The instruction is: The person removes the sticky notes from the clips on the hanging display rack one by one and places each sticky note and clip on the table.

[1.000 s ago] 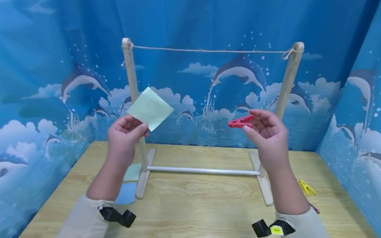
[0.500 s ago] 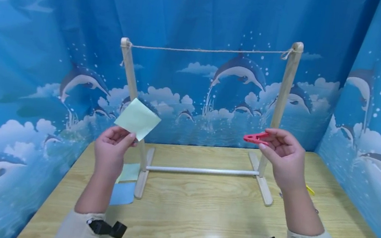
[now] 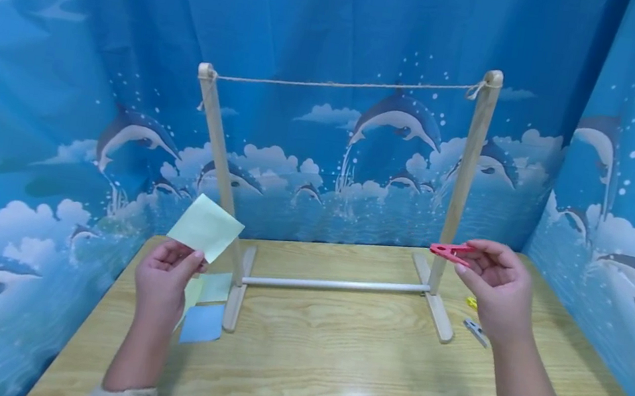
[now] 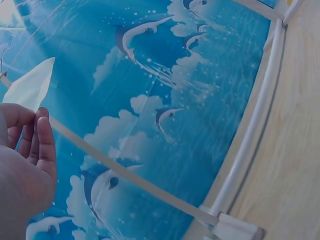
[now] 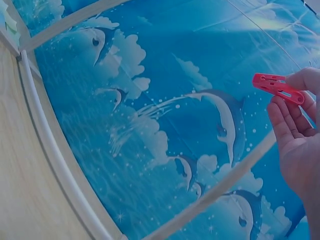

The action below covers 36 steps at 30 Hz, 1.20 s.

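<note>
A pale green square of paper (image 3: 206,226) is pinched by its lower corner between the thumb and fingers of my left hand (image 3: 162,281). The same paper (image 4: 31,84) shows edge-tilted in the left wrist view. My right hand (image 3: 501,295) pinches a red clothespin (image 3: 450,251) by one end, its other end pointing left. In the right wrist view the clothespin (image 5: 278,88) sits between thumb and fingertips. Both hands are in the air in front of a wooden frame (image 3: 464,178), below the string (image 3: 333,84) tied between its two posts.
On the table (image 3: 319,360), a blue paper (image 3: 202,323) and greenish papers (image 3: 215,287) lie by the frame's left foot. A grey clothespin (image 3: 476,332) and a yellow clothespin (image 3: 471,302) lie near the right foot. A white bar (image 3: 335,286) joins the feet.
Both hands have moved down and apart. The left went left with the green paper, the right went right with the red clothespin. The grey clothespin has come into view.
</note>
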Motion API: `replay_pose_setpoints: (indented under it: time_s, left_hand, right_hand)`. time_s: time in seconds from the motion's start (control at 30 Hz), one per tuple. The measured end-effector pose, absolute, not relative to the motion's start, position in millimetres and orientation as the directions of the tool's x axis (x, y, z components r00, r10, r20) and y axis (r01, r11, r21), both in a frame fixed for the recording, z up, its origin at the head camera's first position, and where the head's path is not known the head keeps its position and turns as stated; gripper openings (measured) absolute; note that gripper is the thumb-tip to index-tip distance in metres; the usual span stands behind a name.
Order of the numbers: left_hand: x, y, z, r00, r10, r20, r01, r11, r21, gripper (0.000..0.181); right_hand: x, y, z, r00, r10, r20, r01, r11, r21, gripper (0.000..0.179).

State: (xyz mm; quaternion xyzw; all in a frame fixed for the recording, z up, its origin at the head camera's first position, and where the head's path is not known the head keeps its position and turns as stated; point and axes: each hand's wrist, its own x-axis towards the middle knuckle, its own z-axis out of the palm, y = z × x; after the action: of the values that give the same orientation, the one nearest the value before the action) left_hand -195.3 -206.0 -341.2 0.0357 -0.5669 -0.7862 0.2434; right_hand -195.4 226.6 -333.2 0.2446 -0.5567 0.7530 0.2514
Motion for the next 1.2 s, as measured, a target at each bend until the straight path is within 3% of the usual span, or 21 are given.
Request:
replay_pose_setpoints:
  time_s: [0.27,0.47,0.67,0.87,1.1,1.2]
  left_hand:
    - [-189.7,-220.0,-364.0,-0.869,-0.451,0.203,0.337,-0.238,0.911,0.030]
    - [-223.1,-273.9,-445.5,-0.873,-0.347,0.342,0.446,-0.286,0.848,0.029]
    - [-243.3,-307.9,-504.7,-0.852,-0.410,0.325,0.444,-0.235,0.865,0.038]
    - [-227.3,-311.3,-500.4,-0.860,-0.408,0.306,0.457,-0.349,0.818,0.029]
    - [-223.0,-323.5,-513.7,-0.835,-0.485,0.260,0.423,-0.262,0.868,0.032]
    - [-217.2,-327.1,-514.0,-0.834,-0.492,0.250,0.425,-0.283,0.860,0.030]
  right_hand:
    - [-188.8,238.7,-345.3,-0.751,0.146,0.645,-0.659,-0.244,-0.712,0.033]
    - [-185.4,247.8,-357.5,-0.737,0.167,0.655,-0.666,-0.342,-0.663,0.034]
    - [-176.4,259.9,-374.5,-0.770,0.230,0.595,-0.637,-0.335,-0.694,0.035]
    - [-168.8,272.9,-390.1,-0.795,0.307,0.523,-0.600,-0.272,-0.753,0.037]
    - [-163.0,290.5,-404.3,-0.804,0.329,0.495,-0.586,-0.303,-0.751,0.039]
    - [-161.0,297.9,-410.7,-0.809,0.343,0.478,-0.579,-0.321,-0.749,0.040]
